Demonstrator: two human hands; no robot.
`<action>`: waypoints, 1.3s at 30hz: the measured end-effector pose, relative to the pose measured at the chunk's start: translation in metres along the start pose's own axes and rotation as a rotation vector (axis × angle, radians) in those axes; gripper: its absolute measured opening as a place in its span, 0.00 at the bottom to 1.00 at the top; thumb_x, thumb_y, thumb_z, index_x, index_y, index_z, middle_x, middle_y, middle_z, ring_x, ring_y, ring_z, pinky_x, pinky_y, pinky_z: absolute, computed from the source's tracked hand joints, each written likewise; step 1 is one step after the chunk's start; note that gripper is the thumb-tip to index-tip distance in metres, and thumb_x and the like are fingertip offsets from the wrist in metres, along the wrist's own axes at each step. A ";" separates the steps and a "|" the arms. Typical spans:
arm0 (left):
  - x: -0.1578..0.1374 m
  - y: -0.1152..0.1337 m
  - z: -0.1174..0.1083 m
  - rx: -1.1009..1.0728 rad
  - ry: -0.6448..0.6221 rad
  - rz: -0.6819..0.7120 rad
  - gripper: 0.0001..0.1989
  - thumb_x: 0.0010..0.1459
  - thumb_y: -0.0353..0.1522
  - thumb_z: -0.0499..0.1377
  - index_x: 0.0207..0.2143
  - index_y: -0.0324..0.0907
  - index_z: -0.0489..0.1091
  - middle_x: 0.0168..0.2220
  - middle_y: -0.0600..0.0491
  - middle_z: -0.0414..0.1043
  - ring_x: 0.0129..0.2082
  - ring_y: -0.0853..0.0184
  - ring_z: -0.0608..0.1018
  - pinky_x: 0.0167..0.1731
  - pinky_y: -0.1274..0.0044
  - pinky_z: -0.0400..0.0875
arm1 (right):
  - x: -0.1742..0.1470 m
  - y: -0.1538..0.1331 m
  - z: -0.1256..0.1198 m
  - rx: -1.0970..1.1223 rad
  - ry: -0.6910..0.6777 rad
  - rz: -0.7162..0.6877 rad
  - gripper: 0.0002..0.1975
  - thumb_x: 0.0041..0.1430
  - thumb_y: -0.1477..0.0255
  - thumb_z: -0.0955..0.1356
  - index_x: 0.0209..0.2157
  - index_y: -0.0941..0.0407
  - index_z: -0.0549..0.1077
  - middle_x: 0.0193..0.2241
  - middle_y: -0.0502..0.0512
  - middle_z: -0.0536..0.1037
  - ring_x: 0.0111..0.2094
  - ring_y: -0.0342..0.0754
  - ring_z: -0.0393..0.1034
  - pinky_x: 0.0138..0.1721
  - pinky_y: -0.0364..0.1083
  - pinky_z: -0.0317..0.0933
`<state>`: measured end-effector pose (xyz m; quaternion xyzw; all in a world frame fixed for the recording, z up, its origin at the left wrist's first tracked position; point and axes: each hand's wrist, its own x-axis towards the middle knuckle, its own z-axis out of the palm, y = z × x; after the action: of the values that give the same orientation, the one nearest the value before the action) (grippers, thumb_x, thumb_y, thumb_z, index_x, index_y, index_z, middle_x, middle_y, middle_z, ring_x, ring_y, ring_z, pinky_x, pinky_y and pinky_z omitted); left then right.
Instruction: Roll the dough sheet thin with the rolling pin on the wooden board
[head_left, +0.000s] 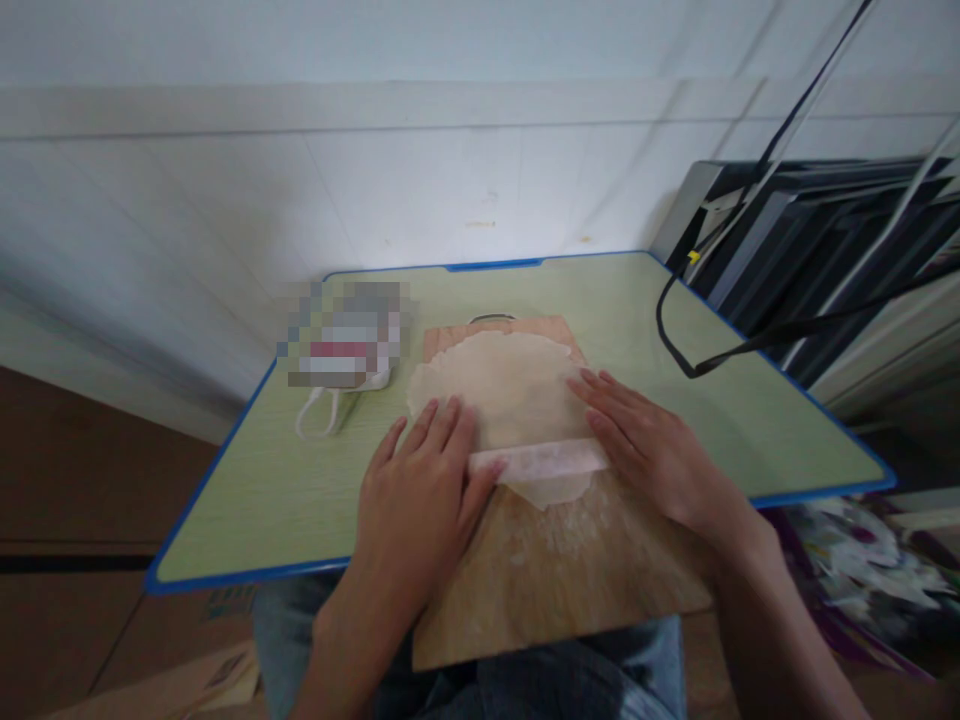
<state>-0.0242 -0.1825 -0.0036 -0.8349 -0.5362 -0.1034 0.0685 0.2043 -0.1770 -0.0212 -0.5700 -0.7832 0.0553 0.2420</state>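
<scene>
A wide, thin sheet of pale dough point(510, 385) lies over a wooden board point(555, 580), with its lower tip below a whitish rolling pin point(547, 459). My left hand point(424, 480) rests flat over the pin's left end, fingers stretched forward onto the dough and thumb along the pin. Over the other end lies my right hand point(649, 440), palm down, its fingers extended over the dough's right edge. Both hands cover the pin's ends. Flour dusts the bare part of the board, and a metal handle point(493, 318) shows at its far end.
The board sits on a green table point(262, 510) with blue edging and overhangs its near side above my lap. A pixelated package point(345, 340) with a white loop stands left. A black cable point(675, 360) droops over the right side, near dark flat panels point(825, 230). A white wall rises behind.
</scene>
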 end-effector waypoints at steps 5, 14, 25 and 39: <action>-0.031 0.011 0.001 -0.035 0.100 0.024 0.24 0.66 0.38 0.41 0.55 0.34 0.63 0.56 0.43 0.66 0.57 0.53 0.68 0.55 0.56 0.55 | -0.033 -0.017 -0.004 -0.099 0.028 0.013 0.22 0.67 0.68 0.53 0.55 0.59 0.67 0.56 0.58 0.68 0.59 0.55 0.59 0.55 0.63 0.58; -0.031 0.004 0.002 -0.036 0.080 0.082 0.24 0.66 0.38 0.42 0.57 0.35 0.61 0.58 0.44 0.64 0.57 0.54 0.67 0.57 0.56 0.50 | -0.037 -0.018 -0.004 -0.168 0.026 -0.003 0.22 0.67 0.66 0.54 0.57 0.56 0.65 0.58 0.57 0.65 0.60 0.56 0.56 0.55 0.64 0.58; 0.003 0.003 0.001 -0.024 0.016 -0.019 0.23 0.64 0.39 0.45 0.54 0.36 0.65 0.57 0.42 0.65 0.57 0.53 0.67 0.55 0.57 0.60 | -0.012 -0.010 -0.002 -0.082 0.000 0.023 0.24 0.67 0.65 0.52 0.58 0.59 0.63 0.59 0.60 0.63 0.62 0.55 0.52 0.58 0.62 0.54; -0.030 0.000 0.001 -0.024 0.079 0.080 0.23 0.65 0.39 0.44 0.57 0.37 0.62 0.57 0.41 0.65 0.55 0.52 0.70 0.56 0.53 0.55 | -0.028 -0.020 -0.001 -0.167 0.054 -0.055 0.21 0.67 0.68 0.55 0.54 0.60 0.68 0.58 0.60 0.65 0.61 0.56 0.54 0.55 0.61 0.60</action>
<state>-0.0365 -0.2083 -0.0119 -0.8517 -0.4979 -0.1402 0.0836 0.1941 -0.2098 -0.0226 -0.5678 -0.7936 -0.0326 0.2162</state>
